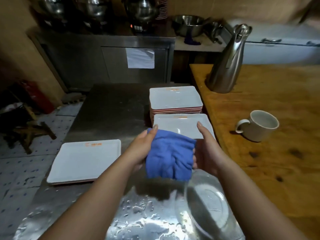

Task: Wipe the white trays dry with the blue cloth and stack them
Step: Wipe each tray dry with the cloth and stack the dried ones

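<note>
While a white tray (180, 126) is held above the steel counter (110, 108), the blue cloth (170, 155) is draped over its near end. Left hand (143, 148): fingers curled round the cloth's left edge, gripping cloth against tray. Right hand (206, 148): tray's right edge grasped, thumb on top, fingers underneath; the fingertips are partly hidden by the cloth. Tray is tilted slightly, far end toward the stack (175, 101) of trays, which sits behind it at the counter's right side, pink rims visible. A second, low stack of 2 or so trays (84, 160) lies flat on the counter to the left, well apart from the held tray. Water droplets are seen on the near counter. A clear bowl (207, 205) sits near-right, below the right wrist. On the wooden table (268, 153) to the right: a mug (258, 125) and a steel jug (226, 63).
</note>
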